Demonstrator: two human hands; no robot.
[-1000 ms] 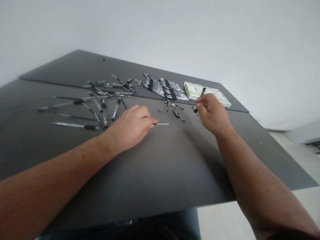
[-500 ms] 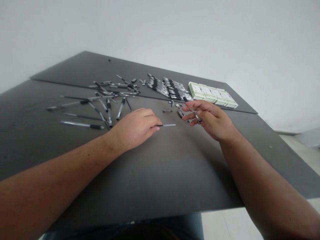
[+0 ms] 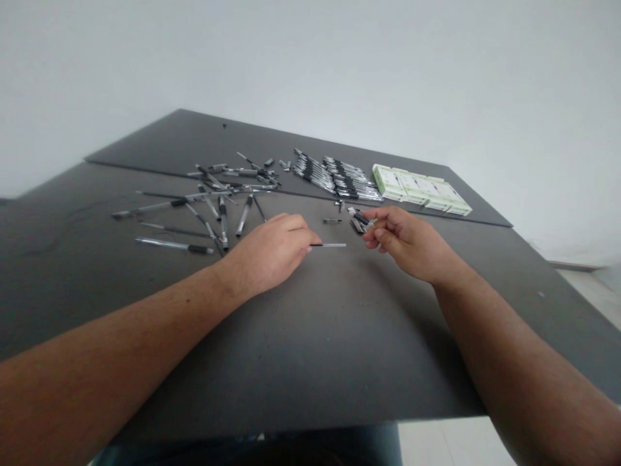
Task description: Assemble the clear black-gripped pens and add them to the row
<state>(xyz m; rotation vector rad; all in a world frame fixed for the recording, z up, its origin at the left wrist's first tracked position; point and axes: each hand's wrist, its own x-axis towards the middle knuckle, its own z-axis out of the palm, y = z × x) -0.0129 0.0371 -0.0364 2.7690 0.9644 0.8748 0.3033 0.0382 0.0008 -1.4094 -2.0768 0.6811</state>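
Head view: pinches refill [image 3: 334, 245] in nearly closed left hand [image 3: 279, 252], with clear end pointing right. Holds pen [image 3: 362, 219] between thumb and fingers of loosely curled right hand [image 3: 407, 239]. Has both over worktop [image 3: 301, 349], right of scattered pens [image 3: 162, 244].

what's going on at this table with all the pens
A person's left hand holds a thin tube, its pale end sticking out. The right hand holds a pen piece with a black section. Loose pens lie scattered to the left; beyond the hands are two rows of pens beside green-and-white boxes.
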